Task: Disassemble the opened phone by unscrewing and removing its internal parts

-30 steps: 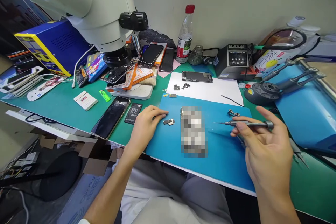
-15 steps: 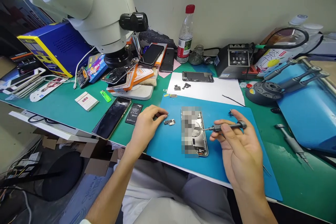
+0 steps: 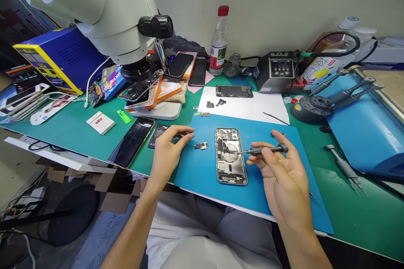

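Grey screwdriver (image 3: pixel 256 151) points left, crosswise to the phone (image 3: pixel 236 169)

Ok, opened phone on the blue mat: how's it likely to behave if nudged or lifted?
The opened phone would probably slide rather than tip or roll, since it lies flat on the blue mat. Likely stiff too: its rim looks straight and unbent. The exposed parts inside seem fragile, with no cover over them.

Both forearms (image 3: pixel 135 214) cross the near edge of the surface (image 3: pixel 356 227); left grip (image 3: pixel 172 145) loosely bent, right grip (image 3: pixel 285 174) (palm turned inward) pinching firmly.
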### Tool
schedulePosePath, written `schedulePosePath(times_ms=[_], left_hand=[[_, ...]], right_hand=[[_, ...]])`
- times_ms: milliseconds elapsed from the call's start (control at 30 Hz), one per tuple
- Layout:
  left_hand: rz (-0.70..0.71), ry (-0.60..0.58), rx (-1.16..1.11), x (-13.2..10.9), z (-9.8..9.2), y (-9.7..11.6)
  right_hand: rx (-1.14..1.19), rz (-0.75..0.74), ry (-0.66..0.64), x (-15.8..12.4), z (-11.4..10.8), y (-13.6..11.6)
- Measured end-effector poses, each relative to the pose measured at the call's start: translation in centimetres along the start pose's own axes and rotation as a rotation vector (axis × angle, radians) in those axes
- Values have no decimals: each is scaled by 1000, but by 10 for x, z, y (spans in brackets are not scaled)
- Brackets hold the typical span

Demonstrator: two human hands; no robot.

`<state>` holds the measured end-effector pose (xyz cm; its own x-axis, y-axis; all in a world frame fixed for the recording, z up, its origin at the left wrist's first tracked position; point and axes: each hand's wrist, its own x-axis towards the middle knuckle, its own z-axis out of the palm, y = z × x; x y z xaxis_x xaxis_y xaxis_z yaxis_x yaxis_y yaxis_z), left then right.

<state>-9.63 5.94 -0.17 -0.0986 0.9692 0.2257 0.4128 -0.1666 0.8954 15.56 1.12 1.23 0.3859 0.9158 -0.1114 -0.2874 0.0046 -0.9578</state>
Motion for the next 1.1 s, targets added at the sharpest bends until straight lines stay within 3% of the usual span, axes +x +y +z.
schedulePosePath(times_ms=[400,533,833,1100], left_hand=[[-20,-109,23,13,-5,-8],[26,-78,100,5,-6,-5],[162,-142,304,-25,5,2],[147,-185,289,-26,-7,1]], right_hand=[[-3,29,-23,0,-1,-2],[-12,22,-13,1,-1,-1],[-38,25,24,3,-2,2],[-64,32,45,3,-1,2]])
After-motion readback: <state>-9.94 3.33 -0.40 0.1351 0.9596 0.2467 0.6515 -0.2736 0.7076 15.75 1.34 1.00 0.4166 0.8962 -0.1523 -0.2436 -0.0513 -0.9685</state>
